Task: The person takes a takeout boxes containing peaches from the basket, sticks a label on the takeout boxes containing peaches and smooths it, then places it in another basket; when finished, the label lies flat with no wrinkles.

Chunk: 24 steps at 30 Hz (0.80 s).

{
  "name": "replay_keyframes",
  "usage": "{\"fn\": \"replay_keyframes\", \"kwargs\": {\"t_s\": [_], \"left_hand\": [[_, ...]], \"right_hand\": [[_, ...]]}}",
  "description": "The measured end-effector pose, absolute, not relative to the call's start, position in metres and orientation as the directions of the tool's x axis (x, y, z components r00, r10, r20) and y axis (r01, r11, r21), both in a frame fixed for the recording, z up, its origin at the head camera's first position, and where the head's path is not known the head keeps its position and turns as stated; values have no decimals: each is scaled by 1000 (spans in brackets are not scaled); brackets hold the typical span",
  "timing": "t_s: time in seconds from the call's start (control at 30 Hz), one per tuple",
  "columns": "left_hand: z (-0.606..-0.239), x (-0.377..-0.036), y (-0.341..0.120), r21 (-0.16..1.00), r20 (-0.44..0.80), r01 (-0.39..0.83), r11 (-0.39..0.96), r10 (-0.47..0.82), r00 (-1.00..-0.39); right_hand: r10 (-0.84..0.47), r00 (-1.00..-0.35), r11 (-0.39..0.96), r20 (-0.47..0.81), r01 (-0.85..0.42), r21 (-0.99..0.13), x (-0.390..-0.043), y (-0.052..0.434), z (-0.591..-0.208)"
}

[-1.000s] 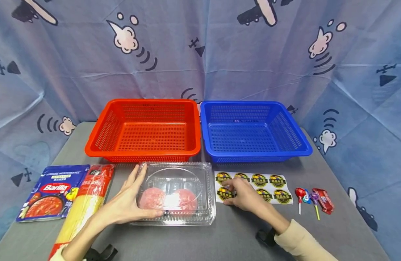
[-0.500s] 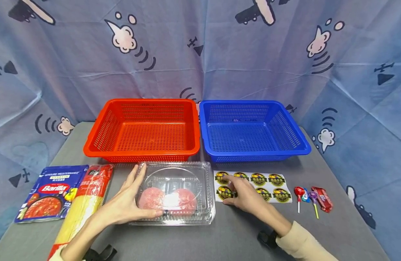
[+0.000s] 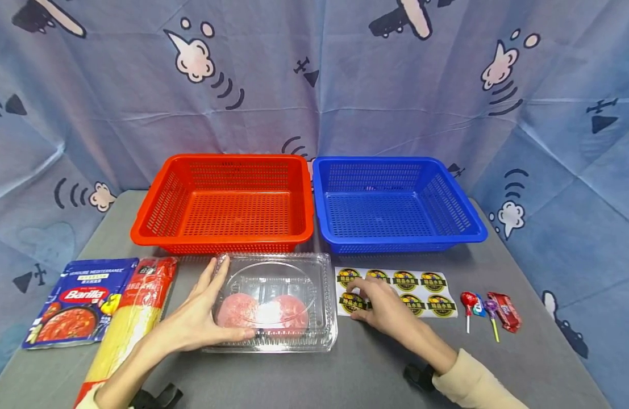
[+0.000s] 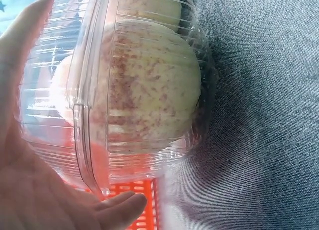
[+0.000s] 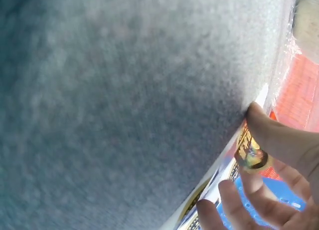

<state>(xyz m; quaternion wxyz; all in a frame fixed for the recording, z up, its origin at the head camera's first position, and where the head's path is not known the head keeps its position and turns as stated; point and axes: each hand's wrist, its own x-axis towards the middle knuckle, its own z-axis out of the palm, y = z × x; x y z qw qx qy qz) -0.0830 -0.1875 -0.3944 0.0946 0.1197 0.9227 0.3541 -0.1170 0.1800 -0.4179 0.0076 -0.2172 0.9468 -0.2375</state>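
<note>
Backdrop: blue cloth with cartoon planes and puffs, filling upper half of head view; grey felt table (image 3: 375, 369) below it.
Far left of frame: blue sauce pouch (image 3: 81, 301) lying flat, touching long spaghetti pack (image 3: 132, 324) just to its right; long axis of pack running from upper centre-left down to lower left corner.
Left hand (image 3: 196, 318): spread flat against left wall of clear clamshell box (image 3: 275, 301), fingers straight, thumb along near edge; steadying only, not curled round it. Seen also in left wrist view, palm (image 4: 30, 190) at lower left, box wall (image 4: 99, 115) pressed against it.
Box content: two round reddish fruits (image 3: 263, 311), side by side; box standing low centre of frame, long axis left to right.
Upper centre: red basket (image 3: 155, 216), then blue basket (image 3: 467, 221) at its right, rims almost touching, both behind box and sheet.
Sticker sheet (image 3: 427, 289): flat on table, just right of box, long axis left to right, two rows of round labels.
Right hand (image 3: 383, 304): resting on left end of sheet; thumb and fingertips closing on one round sticker (image 5: 251, 152), edge looking lifted in right wrist view.
Deciding relation: box lying directly to left of pinched sticker, near, with small gap; right hand nearer to sheet, left hand already at box.
Far right: lollipops (image 3: 480, 309) and red candy wrapper (image 3: 505, 311), apart from hand.
</note>
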Motion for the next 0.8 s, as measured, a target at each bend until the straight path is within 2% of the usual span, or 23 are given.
{"fn": "replay_keyframes", "kwargs": {"t_s": [0.47, 0.8], "left_hand": [[-393, -83, -188, 678, -87, 162, 717, 297, -951], [-392, -84, -187, 671, -96, 159, 724, 298, -950]], "right_hand": [[-472, -879, 764, 67, -446, -467, -119, 182, -414], [-551, -829, 736, 99, -538, -411, -120, 185, -413]]}}
